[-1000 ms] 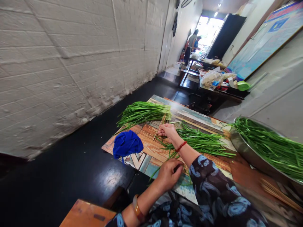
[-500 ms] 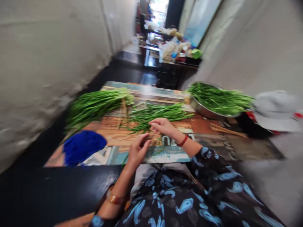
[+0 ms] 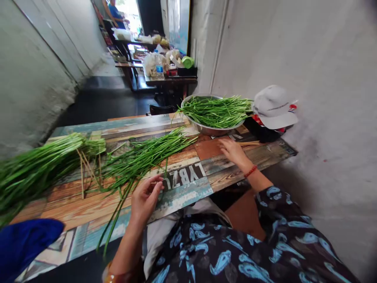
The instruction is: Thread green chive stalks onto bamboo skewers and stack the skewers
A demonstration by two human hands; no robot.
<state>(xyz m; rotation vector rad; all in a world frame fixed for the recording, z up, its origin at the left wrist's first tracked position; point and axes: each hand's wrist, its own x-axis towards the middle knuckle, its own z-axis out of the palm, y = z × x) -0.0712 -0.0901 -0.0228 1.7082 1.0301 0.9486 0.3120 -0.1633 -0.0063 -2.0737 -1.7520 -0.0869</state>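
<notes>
My left hand [image 3: 147,198] is just above the table's near edge, fingers loosely curled and thumb apart, with nothing visible in it. Beside it lies a loose pile of long green garlic chives [image 3: 147,157], some stems hanging over the edge left of my wrist. My right hand [image 3: 234,153] reaches over the table on the right, fingers stretched out and empty, close to thin wooden chopsticks [image 3: 250,143]. Beyond it stands a metal bowl [image 3: 207,130] heaped with garlic chives [image 3: 218,112]. A larger bunch of chives [image 3: 50,161] lies at the left.
The patterned wooden table [image 3: 188,194] carries dry straw-like strips [image 3: 82,173]. A blue cloth [image 3: 32,239] lies at the near left corner. At right, a white cap [image 3: 273,106] rests on a dark container against the wall. Farther tables hold bags and a bottle [image 3: 159,67]; a person [image 3: 116,13] is behind.
The view has swung right. My hands have moved apart: the right has gone from beside the left, over the chives, toward the chopsticks and bowl. The left stays near the table's edge.
</notes>
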